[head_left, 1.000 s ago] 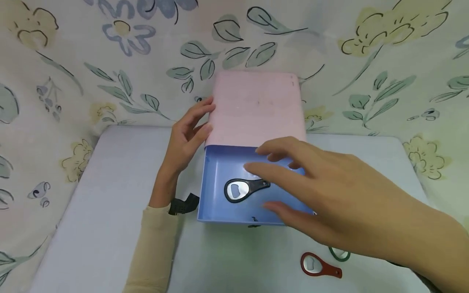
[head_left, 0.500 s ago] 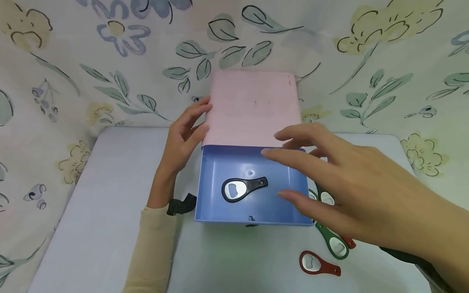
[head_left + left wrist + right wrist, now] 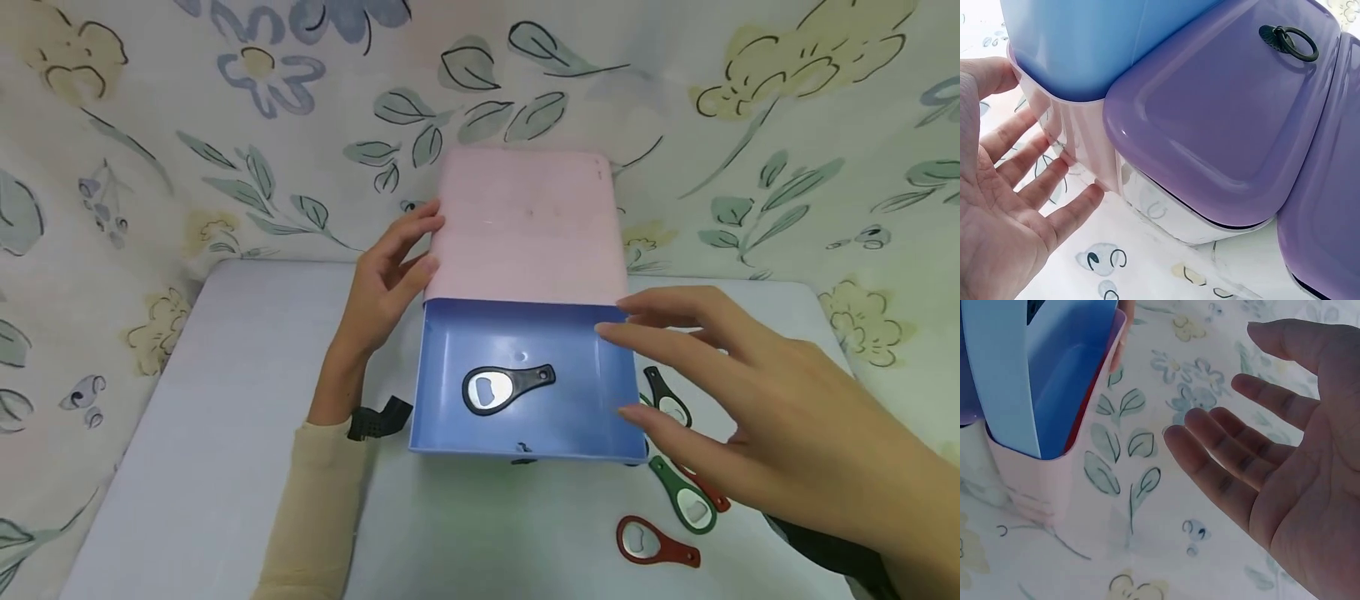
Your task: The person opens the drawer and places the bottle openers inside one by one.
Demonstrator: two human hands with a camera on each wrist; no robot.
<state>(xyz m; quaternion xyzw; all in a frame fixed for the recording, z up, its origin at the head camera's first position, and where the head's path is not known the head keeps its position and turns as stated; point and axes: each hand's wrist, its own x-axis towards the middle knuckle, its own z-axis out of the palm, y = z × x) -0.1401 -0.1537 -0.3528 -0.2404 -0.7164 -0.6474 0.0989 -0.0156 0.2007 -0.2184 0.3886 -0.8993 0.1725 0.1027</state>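
Your left hand [image 3: 372,304] rests against the left side of the pink box [image 3: 528,229], its fingers extended rather than wrapped round it. Nearer you and right of that hand, the blue drawer [image 3: 585,429] stands pulled out, with a black opener [image 3: 507,389] flat on its floor, left of your right hand [image 3: 757,400]. This hand is spread, thumb apart, holding nothing. Between its thumb and fingers you see a second black opener [image 3: 663,390]; below the thumb, a green opener [image 3: 683,496] beside a red one [image 3: 714,493]; closest to you, another red opener [image 3: 660,547]. Your hand hides part of this group, so the count is uncertain. As I judge it, one opener is in, at least four are out, and the drawer is not yet shut.
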